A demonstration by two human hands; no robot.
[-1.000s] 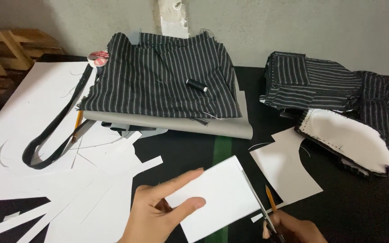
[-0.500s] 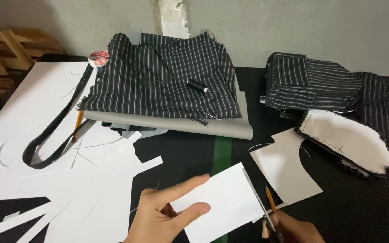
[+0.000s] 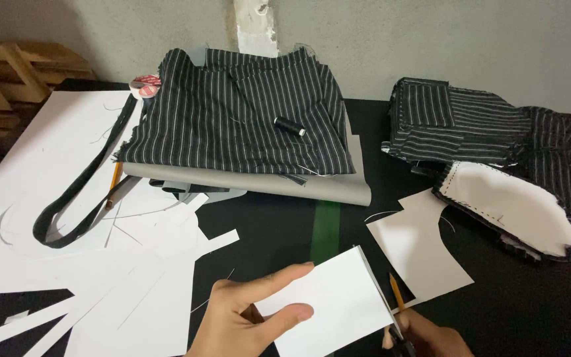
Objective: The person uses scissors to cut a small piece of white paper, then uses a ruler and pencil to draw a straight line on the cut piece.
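Head view, the only view I have: my left hand (image 3: 249, 316) sits at the bottom centre and pinches a white rectangular card piece (image 3: 328, 303), thumb on top and forefinger stretched along its upper-left edge. The card is lifted off the black table (image 3: 279, 231) and tilted toward the right.

My right hand (image 3: 427, 334) shows only partly at the lower edge, closed around a pair of scissors (image 3: 398, 327) whose blades meet the right edge of the card. I cannot tell how far the blades are parted. A yellow pencil (image 3: 397, 301) lies just beside that hand, pointing up and away.

Right of the card, a white cut paper pattern piece (image 3: 418, 248) lies flat on the table. A green strip (image 3: 327, 225) runs across the table between the card and a grey sheet (image 3: 266, 184). On that sheet rests folded black pinstriped fabric (image 3: 232, 122), with a black thread spool (image 3: 289, 125) on top. Large white paper sheets and offcuts (image 3: 67, 225) cover the left side. More folded striped fabric (image 3: 457, 122) lies far right.
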